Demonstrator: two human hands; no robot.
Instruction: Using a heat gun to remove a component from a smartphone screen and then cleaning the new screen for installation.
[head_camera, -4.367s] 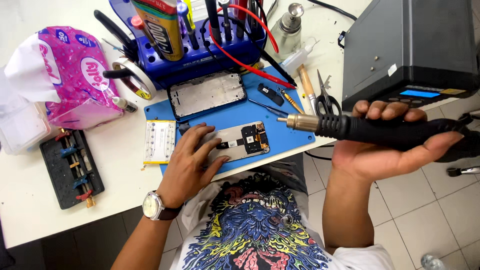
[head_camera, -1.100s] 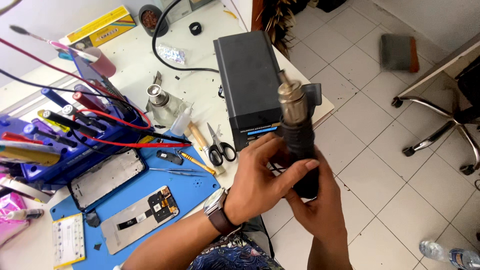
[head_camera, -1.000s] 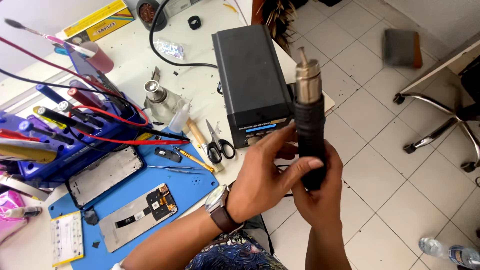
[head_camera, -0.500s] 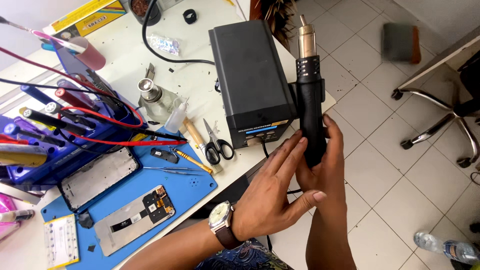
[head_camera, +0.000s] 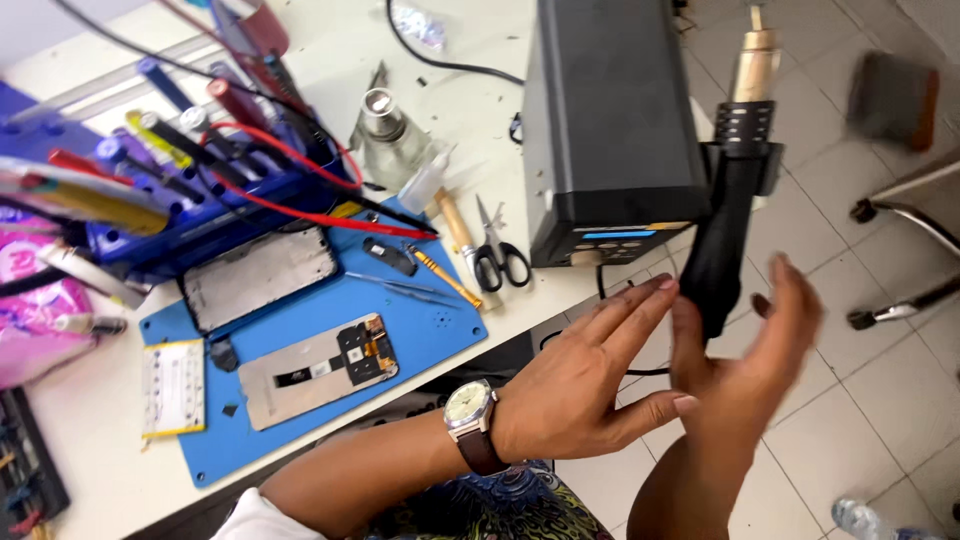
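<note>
**At the right edge of the counter: hot-air handpiece sitting in its side cradle**

At the right of the frame, the hot-air handpiece (head_camera: 735, 190) is hanging nozzle-up in the bracket on the side of the black rework station (head_camera: 610, 130), its black grip pointing down toward the floor tiles. Both hands are hovering just below that grip. The left hand (head_camera: 585, 385), wearing a wristwatch (head_camera: 468, 415), is spreading its fingers flat and holding nothing. The right hand (head_camera: 745, 370) is blurring with motion; its fingers are looking open and loose, close under the grip's lower end, though contact cannot be told.

To my judgement, doing this well is meaning letting the grip settle fully in the bracket, keeping fingers off the metal nozzle, and leaving the cable free.

Left of centre, an opened phone (head_camera: 318, 368) is lying on the blue mat (head_camera: 420, 335), with scissors (head_camera: 497, 255) lying near the station.
</note>
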